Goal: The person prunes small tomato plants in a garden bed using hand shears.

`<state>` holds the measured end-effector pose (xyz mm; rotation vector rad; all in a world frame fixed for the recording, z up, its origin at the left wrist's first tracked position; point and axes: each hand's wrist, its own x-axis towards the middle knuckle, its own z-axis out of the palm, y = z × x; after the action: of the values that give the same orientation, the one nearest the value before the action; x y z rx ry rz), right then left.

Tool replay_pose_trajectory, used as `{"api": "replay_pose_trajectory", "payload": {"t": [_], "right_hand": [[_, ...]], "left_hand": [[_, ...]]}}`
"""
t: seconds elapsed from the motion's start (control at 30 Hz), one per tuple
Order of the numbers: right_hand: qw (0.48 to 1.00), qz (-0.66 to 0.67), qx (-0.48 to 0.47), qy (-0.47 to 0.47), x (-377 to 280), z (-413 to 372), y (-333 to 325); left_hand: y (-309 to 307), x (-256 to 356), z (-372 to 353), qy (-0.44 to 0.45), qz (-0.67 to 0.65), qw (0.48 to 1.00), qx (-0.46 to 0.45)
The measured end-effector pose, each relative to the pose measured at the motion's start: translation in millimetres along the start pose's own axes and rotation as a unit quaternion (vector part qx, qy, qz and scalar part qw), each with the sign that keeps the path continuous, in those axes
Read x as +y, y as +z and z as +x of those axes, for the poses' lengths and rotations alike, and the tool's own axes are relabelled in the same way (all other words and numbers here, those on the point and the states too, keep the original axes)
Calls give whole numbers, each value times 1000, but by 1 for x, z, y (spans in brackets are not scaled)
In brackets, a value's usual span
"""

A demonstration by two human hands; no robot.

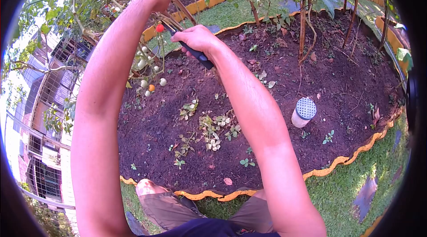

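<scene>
Head cam view, and we're leaning over a round soil bed [351, 108] with both arms stretched out toward the tomato plant [73, 10] at upper left. Our right hand [195, 42] is wrapped around the black handle of a tool [206, 62], thumb along the top, with the narrow end angled up and left into the stems. Can't tell whether it's touching a stem. Our left hand [162, 0] is up higher, wrist bent down by the stems; the fingers are mostly hidden, so we can't say if they're gripping anything.

Just left of the tool's narrow end hangs a red tomato [160, 28]. Below that there's a bunch of green tomatoes [163, 82] with one orange tomato [151, 88] mixed in, all hanging over the soil.

Out on the right side of the bed we've got a pale jar [301, 119] with a dotted lid, tilted a bit. Some wilted plants [213, 130] sit between our arms. Wavy yellow edging [329, 171] rings the bed, with grass [338, 197] outside it, and our knees are right by the near edge.
</scene>
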<state>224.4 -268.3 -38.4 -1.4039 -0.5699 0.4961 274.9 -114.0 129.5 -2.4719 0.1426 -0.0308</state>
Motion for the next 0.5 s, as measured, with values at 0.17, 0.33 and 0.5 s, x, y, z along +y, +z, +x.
{"api": "replay_pose_trajectory", "payload": {"t": [0.17,0.33,0.5], "right_hand": [[1000,-7,4,17,2,-8,-10],[1000,-9,-4,15,5,-10,-11],[1000,-13,-5,10,0,-17,-11]], "left_hand": [[-18,-6,-6,-86,-24,993,-83],[-32,-9,-26,-40,-31,986,-162],[-24,-5,-33,8,-12,998,-62]]}}
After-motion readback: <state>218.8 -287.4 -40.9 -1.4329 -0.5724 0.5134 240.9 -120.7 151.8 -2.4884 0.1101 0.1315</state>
